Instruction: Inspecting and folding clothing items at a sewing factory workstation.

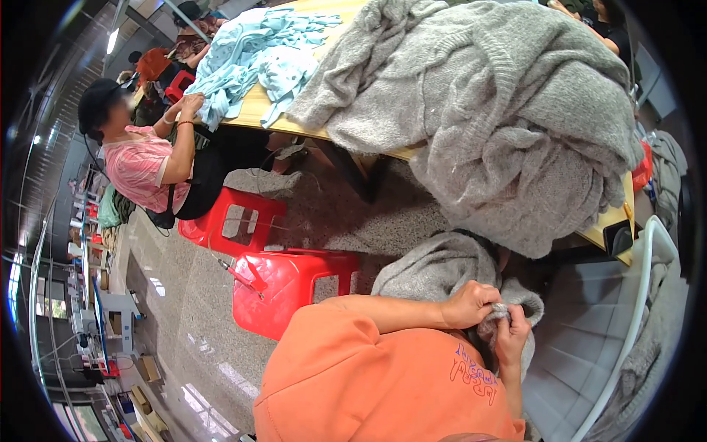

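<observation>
At the lower right of the frame, a grey knit garment (449, 269) lies bunched before the wearer, a rolled edge of it pinched between the left hand (468, 303) and the right hand (513, 335). Each grip is narrow, closed on the fabric. Risk noted: the loose knit could stretch or snag if the hands pull apart hard. Second risk: the pile of grey knitwear (508, 121) overhangs the desk (254, 108) at upper right and could slide down, its own weight being the likely cause. Pose: the left forearm runs nearly level from frame left, fingers curled; the right forearm rises from the lower edge, wrist bent, fingertips meeting the cloth just beside the left hand.
</observation>
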`<state>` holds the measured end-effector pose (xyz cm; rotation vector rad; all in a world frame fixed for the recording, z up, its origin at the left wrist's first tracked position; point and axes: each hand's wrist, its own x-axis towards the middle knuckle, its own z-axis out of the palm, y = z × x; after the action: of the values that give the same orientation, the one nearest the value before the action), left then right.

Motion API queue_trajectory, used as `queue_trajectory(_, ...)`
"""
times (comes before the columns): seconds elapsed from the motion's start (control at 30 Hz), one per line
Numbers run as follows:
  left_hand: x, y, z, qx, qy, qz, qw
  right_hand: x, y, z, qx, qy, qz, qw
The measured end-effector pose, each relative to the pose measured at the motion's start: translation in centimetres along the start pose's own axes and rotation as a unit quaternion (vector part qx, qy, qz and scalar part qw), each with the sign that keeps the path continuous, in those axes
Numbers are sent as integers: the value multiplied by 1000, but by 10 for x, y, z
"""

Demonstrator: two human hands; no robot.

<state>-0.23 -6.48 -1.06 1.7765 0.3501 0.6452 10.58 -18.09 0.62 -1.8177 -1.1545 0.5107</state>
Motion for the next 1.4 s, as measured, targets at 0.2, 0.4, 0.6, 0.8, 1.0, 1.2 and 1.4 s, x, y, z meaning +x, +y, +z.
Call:
queue_trajectory(0.2,-3,-10,8,160,45,164,972,-5,9,12,-73,65,-15,995)
queue_trajectory(0.4,7,-4,3,181,44,194,963,12,8,19,-139,151,-88,975)
queue_trajectory(0.6,34,-23,7,103,-85,85,987,3,-5,-29,281,289,53,913)
queue_trajectory(0.8,43,-7,-2,-134,-142,-153,969,-29,49,-62,65,212,138,965)
queue_trajectory(1.0,40,8,-3,-124,-212,-173,954,-1,16,-39,-36,5,-104,994)
queue_trajectory(1.2,37,3,-7,-79,-220,-155,960,-2,21,-29,191,-37,83,977)
queue_trajectory(1.4,30,3,10,-137,-173,-228,948,0,13,-18,41,66,-21,997)
